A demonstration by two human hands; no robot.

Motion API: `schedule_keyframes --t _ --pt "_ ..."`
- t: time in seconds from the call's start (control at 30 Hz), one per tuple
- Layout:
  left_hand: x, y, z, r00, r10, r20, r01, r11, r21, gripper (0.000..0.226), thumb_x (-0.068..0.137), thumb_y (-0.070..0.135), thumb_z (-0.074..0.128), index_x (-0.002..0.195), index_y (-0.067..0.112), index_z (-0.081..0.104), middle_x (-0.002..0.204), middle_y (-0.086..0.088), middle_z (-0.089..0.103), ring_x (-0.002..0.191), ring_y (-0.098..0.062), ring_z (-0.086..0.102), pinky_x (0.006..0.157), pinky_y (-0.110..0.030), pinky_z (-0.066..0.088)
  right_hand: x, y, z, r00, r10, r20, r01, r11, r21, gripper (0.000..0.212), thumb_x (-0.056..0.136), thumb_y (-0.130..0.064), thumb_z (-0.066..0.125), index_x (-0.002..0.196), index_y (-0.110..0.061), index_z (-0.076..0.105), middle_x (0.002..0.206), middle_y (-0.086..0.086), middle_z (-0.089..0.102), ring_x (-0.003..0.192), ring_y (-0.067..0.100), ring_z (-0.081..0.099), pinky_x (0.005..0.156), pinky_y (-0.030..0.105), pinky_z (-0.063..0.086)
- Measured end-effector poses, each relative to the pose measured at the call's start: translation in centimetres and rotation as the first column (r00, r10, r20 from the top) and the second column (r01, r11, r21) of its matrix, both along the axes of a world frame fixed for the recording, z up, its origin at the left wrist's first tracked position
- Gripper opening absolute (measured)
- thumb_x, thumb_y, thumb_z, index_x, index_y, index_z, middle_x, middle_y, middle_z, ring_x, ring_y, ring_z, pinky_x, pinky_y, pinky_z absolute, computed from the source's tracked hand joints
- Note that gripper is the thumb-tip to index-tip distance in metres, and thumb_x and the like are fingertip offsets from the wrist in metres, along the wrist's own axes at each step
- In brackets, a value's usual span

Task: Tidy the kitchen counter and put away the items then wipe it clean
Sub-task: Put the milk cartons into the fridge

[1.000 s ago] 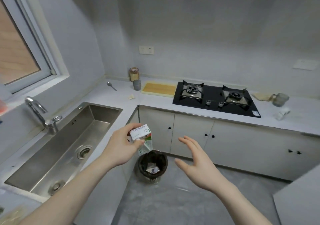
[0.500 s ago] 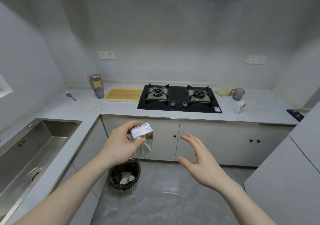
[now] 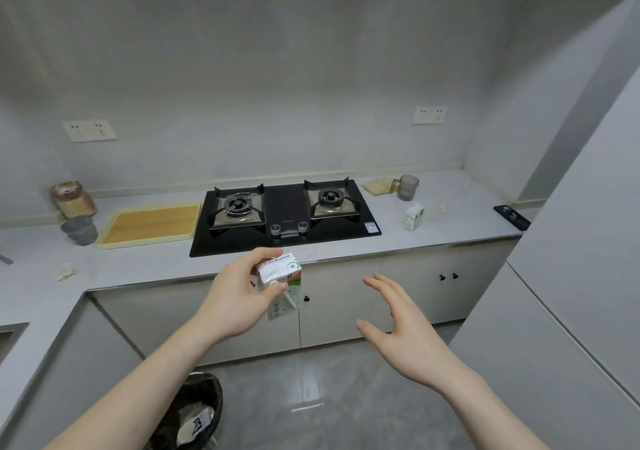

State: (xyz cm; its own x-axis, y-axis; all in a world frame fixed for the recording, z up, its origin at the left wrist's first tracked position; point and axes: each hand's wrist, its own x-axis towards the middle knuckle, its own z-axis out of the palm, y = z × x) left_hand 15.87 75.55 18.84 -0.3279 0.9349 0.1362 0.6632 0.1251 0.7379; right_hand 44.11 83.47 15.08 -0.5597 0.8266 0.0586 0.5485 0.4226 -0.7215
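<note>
White-green small carton [image 3: 281, 278] grasped in left hand [image 3: 235, 297], held in air before counter's [image 3: 450, 221] front edge, below hob [image 3: 287, 214]; right hand [image 3: 403, 328] beside it, fingers spread, holding nothing; second carton [image 3: 413, 217] upright near counter's right end; bin [image 3: 194, 415] on floor

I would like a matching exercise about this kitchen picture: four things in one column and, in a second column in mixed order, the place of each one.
Things:
1. small carton
2. wooden tray
3. grey jug
4. bin

Places:
A. on the floor, lower left
B. on the counter, right of the hob
C. in the left hand
D. on the counter, left of the hob

Pairs: 1-C, 2-D, 3-B, 4-A
</note>
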Motion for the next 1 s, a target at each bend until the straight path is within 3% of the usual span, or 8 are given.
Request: schedule_keyframes --t 0.17,0.3,0.37,0.57,0.73,0.9,1.0 --pt "-1.7 8.0 -0.7 0.997 -0.076 -0.004 0.076 0.997 -0.01 0.049 0.085 0.03 0.078 0.129 0.043 0.059 0.114 0.023 0.067 0.107 0.0 0.06 0.088 -0.03 0.055 -0.5 6.2 0.6 0.996 -0.082 0.029 0.081 0.997 0.01 0.065 0.093 -0.04 0.065 0.15 -0.043 0.033 0.16 -0.025 0.021 0.145 -0.007 0.024 0.115 0.015 0.02" --pt "-2.0 14.1 -1.4 0.988 -0.155 -0.027 0.154 0.988 -0.026 0.049 0.086 0.028 0.078 0.129 0.042 0.059 0.116 0.023 0.065 0.108 -0.001 0.06 0.085 -0.022 0.051 -0.1 9.8 0.3 0.989 -0.143 0.02 0.143 0.99 0.011 0.066 0.093 -0.04 0.065 0.15 -0.044 0.033 0.161 -0.024 0.021 0.144 -0.008 0.023 0.119 0.024 0.028" --pt "-1.5 16.9 -1.8 0.983 -0.181 -0.027 0.18 0.983 -0.044 0.05 0.084 0.027 0.079 0.128 0.043 0.059 0.116 0.022 0.066 0.108 -0.001 0.061 0.089 -0.025 0.052 0.9 11.3 -0.2 0.982 -0.185 0.032 0.185 0.983 -0.003 0.065 0.093 -0.04 0.065 0.149 -0.045 0.033 0.16 -0.024 0.021 0.142 -0.011 0.022 0.119 0.026 0.029" --pt "1.5 26.4 -2.7 0.959 -0.283 -0.03 0.279 0.955 -0.097 0.053 0.084 0.031 0.078 0.131 0.042 0.057 0.117 0.021 0.067 0.106 -0.003 0.063 0.094 -0.031 0.055 4.7 17.7 -0.8 0.952 -0.302 0.05 0.303 0.953 -0.008 0.065 0.094 -0.035 0.067 0.151 -0.037 0.036 0.155 -0.025 0.024 0.136 -0.015 0.02 0.105 -0.004 0.008" --pt "4.8 34.1 -3.9 0.95 -0.303 -0.069 0.293 0.948 -0.125 0.057 0.082 0.034 0.079 0.133 0.042 0.056 0.116 0.022 0.067 0.098 -0.001 0.064 0.09 -0.026 0.053 7.5 24.2 -1.5 0.954 -0.297 0.045 0.299 0.954 -0.034 0.066 0.093 -0.034 0.068 0.15 -0.039 0.035 0.152 -0.027 0.024 0.141 -0.007 0.027 0.119 0.019 0.022" --pt "7.8 41.6 -4.8 0.944 -0.307 -0.121 0.284 0.942 -0.176 0.056 0.083 0.029 0.077 0.134 0.037 0.056 0.115 0.021 0.067 0.102 -0.004 0.063 0.086 -0.025 0.051 10.5 31.5 -2.3 0.958 -0.286 0.04 0.288 0.955 -0.072 0.068 0.093 -0.035 0.068 0.151 -0.041 0.034 0.156 -0.026 0.021 0.142 -0.011 0.02 0.11 0.006 0.012" --pt "9.4 45.3 -6.0 0.948 -0.295 -0.119 0.268 0.943 -0.199 0.055 0.082 0.026 0.076 0.133 0.035 0.056 0.12 0.017 0.067 0.109 -0.009 0.062 0.09 -0.031 0.053 12.2 35.4 -2.7 0.963 -0.261 0.063 0.266 0.96 -0.086 0.068 0.093 -0.034 0.067 0.151 -0.041 0.033 0.156 -0.026 0.021 0.142 -0.011 0.02 0.11 0.007 0.013"
